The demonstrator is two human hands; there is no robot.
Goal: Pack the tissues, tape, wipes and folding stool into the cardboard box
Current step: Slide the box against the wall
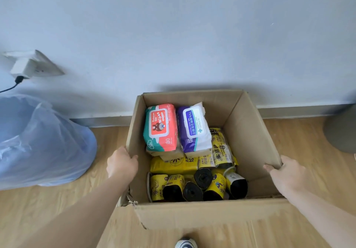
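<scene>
At box [250,132] rims, left hand [121,163], right hand [287,174] gripping

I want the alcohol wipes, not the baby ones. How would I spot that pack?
Look in the open cardboard box by the wall. Two packs lie at its far end; the alcohol wipes are the right one, white and purple, beside the red and green pack.

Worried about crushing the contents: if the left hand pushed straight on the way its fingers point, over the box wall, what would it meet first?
Probably the red wipes pack, just inside the cardboard box wall that the left hand grips; depth is unclear.
</scene>
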